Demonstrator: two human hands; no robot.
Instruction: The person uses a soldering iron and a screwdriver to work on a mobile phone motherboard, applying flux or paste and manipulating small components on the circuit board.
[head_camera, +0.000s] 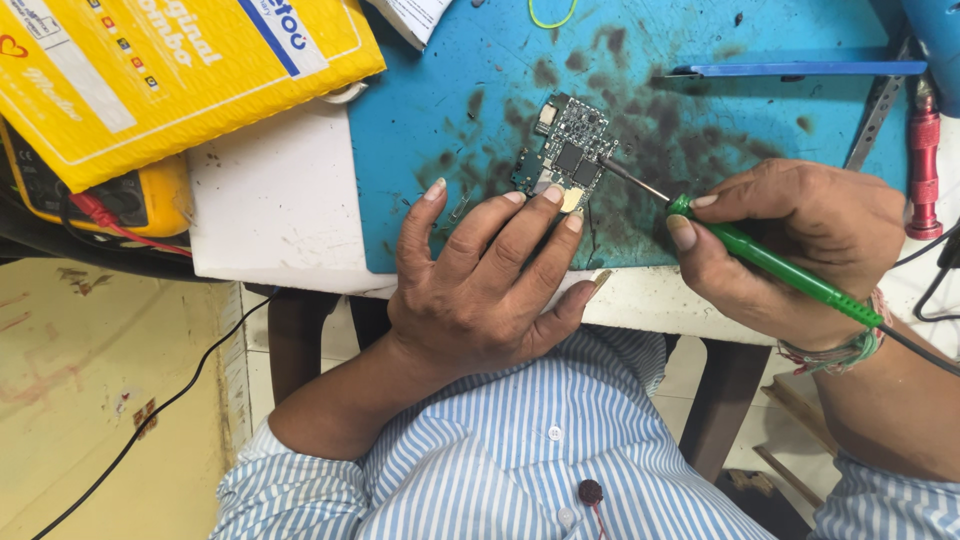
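Observation:
A small dark circuit board with chips lies on a stained blue work mat. My left hand rests flat on the mat, its fingertips pressing the near edge of the board. In my right hand is a green-handled soldering iron, held like a pen. The iron's metal tip touches the board's right side.
A yellow padded envelope covers a yellow multimeter at the left on the white table. A blue flat tool, metal tweezers and a red-handled tool lie at the right. A black cable hangs over the floor.

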